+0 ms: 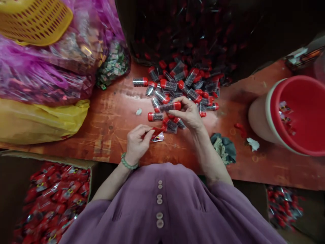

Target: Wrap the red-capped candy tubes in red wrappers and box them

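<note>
My left hand [139, 140], with a green bead bracelet at the wrist, pinches a small red printed packet [157, 135] just above the table. Between the thumb and fingers of my right hand [188, 113] is a clear tube with red ends [167, 107], held sideways with dark contents showing. Beneath and beyond it spreads a loose pile of similar red-capped tubes [169, 84]. One such tube [155, 117] lies apart, left of my right hand.
A large dark box [254, 51] of tubes opens onto the table [116, 118]. Plastic bags [45, 78] and a yellow basket [38, 20] stand left. At right are a red-lined bucket [274, 112] and crumpled cloth [224, 149]. Below left, a carton [92, 176] holds red packets.
</note>
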A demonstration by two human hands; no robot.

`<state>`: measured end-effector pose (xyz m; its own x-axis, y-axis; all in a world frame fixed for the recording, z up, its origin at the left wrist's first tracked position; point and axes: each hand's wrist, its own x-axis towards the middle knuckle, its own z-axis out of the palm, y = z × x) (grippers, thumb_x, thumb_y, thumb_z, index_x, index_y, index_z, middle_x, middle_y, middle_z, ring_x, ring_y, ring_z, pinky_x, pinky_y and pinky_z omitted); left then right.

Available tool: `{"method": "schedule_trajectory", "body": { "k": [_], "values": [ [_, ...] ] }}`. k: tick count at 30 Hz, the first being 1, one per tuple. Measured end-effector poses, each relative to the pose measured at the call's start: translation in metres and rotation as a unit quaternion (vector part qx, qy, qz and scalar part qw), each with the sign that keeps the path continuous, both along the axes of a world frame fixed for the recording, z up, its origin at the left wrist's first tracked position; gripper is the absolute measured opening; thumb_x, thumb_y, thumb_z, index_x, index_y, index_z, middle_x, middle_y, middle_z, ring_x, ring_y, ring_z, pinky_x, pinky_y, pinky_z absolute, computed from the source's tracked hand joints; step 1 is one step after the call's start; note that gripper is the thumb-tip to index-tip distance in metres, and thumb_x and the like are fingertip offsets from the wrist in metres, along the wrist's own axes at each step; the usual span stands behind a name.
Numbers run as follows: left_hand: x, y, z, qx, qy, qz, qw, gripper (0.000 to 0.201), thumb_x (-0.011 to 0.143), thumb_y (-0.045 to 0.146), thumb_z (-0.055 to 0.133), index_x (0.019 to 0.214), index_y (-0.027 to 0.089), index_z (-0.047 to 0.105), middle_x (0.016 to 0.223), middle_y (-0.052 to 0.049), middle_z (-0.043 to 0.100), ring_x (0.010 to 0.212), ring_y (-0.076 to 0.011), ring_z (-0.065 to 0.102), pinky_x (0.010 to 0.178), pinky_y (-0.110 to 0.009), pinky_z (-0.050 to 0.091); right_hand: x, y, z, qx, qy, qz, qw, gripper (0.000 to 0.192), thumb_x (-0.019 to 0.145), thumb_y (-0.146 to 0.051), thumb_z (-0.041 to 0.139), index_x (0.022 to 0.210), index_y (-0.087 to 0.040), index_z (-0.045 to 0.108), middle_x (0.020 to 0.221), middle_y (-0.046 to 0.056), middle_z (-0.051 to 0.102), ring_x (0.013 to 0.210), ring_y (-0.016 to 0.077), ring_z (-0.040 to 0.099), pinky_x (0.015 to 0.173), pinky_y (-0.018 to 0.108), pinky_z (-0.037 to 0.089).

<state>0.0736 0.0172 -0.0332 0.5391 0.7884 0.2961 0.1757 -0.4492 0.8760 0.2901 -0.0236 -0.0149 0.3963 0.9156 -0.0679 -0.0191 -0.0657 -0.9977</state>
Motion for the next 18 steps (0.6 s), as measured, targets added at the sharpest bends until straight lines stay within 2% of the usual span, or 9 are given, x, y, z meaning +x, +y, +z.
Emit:
{"method": "schedule_trajectory", "body": {
  "k": [4,8,12,14,18],
  "values": [
    [0.002,-0.001,0.003,-0.058,-0.035,0.035,0.997,0.005,0.078,0.02,0.076,0.075,0.018,0.073,0.073,0.0,0.072,0.066,-0.0107,0.064,0.064,-0.023,0.051,0.0,-0.031,-0.009,-0.014,0.016,-0.047,0.999,0.058,0.067,-0.06,0.077,0.108,-0.027,0.053,0.09,-0.001,0.059,0.073,0.0139,0.059,0.069,0.032,0.053],
    [0.005,-0.004,0.003,-0.064,-0.071,0.029,0.995,0.004,0.077,0.02,0.079,0.077,0.019,0.075,0.074,0.0,0.073,0.068,-0.0104,0.065,0.065,-0.023,0.052,0.002,-0.059,-0.023,-0.035,-0.077,-0.062,0.994,0.068,0.08,-0.079,0.047,0.127,-0.031,0.044,0.097,0.004,0.06,0.08,0.0193,0.063,0.07,0.039,0.055],
    [0.009,-0.005,0.002,-0.076,-0.073,0.011,0.994,0.003,0.079,0.021,0.076,0.078,0.019,0.075,0.074,0.001,0.072,0.068,-0.0107,0.064,0.065,-0.025,0.053,0.001,-0.081,-0.033,-0.057,-0.113,-0.049,0.991,0.071,0.087,-0.078,0.027,0.14,-0.032,0.036,0.108,0.009,0.061,0.082,0.0209,0.066,0.068,0.042,0.056],
    [0.009,-0.005,0.002,-0.089,-0.077,0.004,0.993,0.001,0.08,0.02,0.075,0.079,0.02,0.076,0.075,0.001,0.072,0.069,-0.0108,0.064,0.066,-0.025,0.054,-0.003,-0.09,-0.034,-0.061,-0.059,-0.042,0.995,0.068,0.089,-0.074,0.03,0.141,-0.031,0.037,0.103,0.007,0.062,0.074,0.0189,0.066,0.064,0.04,0.056],
    [0.007,-0.006,0.0,-0.126,-0.102,-0.008,0.987,0.004,0.076,0.019,0.079,0.079,0.021,0.077,0.076,0.0,0.073,0.07,-0.0109,0.066,0.067,-0.024,0.054,-0.017,-0.097,-0.034,-0.011,0.136,-0.031,0.99,0.059,0.08,-0.057,0.065,0.128,-0.027,0.05,0.076,-0.004,0.059,0.052,0.0115,0.058,0.048,0.027,0.05]
  ]
}}
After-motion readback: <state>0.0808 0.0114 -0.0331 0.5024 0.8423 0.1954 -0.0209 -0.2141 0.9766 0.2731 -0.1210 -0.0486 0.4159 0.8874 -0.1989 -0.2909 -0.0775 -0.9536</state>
